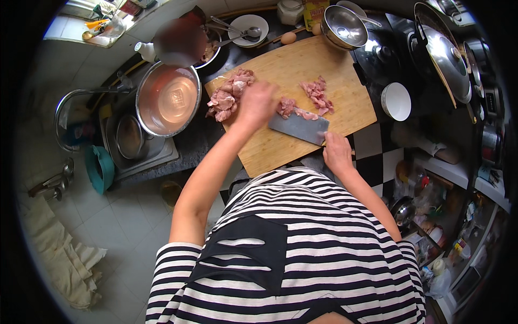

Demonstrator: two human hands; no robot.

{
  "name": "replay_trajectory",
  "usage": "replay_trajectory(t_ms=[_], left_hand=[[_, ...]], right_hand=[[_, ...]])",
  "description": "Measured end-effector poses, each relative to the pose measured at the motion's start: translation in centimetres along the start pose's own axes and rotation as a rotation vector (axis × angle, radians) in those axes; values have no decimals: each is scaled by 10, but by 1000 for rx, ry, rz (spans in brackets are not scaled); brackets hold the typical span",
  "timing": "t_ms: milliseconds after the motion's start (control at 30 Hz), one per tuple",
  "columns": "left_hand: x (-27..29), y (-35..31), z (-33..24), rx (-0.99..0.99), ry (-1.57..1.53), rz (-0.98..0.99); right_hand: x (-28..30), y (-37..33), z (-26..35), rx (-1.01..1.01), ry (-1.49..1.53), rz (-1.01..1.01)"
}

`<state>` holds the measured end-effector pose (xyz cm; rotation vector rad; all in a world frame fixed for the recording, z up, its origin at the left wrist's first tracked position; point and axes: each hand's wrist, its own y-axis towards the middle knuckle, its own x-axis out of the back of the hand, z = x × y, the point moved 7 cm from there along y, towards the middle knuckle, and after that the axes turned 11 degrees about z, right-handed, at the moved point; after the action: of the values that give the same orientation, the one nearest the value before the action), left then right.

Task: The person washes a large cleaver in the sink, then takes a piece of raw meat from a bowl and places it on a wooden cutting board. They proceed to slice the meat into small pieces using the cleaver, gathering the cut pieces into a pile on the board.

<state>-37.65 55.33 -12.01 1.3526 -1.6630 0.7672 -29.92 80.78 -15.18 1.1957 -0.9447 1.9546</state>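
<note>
A cleaver [298, 129] lies nearly flat on a wooden cutting board [280, 154], its handle in the grip of my right hand [338, 153]. Small pieces of raw meat [286, 107] sit along the blade's far edge, and some rest on it. My left hand [258, 105] is over the board, beside a large heap of raw meat [229, 97]; its fingers are smeared by motion, so whether they hold anything is unclear. Farther right on the board is a spread of cut meat pieces [317, 95].
Left of the board stand a large metal basin [169, 100] and a sink [156, 155] with a teal basin [99, 169] at its edge. Behind are a white bowl with spoons [250, 28], an egg [288, 38] and a metal bowl [345, 27]. A white bowl [396, 101] stands right.
</note>
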Motion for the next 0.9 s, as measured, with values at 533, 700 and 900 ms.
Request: replay_trajectory(t_ms=[533, 700, 900], left_hand=[[-57, -1, 45, 382, -583, 234], [-37, 0, -38, 121, -6, 292], [-71, 13, -1, 274, -149, 197]], right_hand=[[4, 6, 3, 68, 14, -1], [0, 2, 2, 124, 44, 3], [7, -3, 9, 177, 49, 47]])
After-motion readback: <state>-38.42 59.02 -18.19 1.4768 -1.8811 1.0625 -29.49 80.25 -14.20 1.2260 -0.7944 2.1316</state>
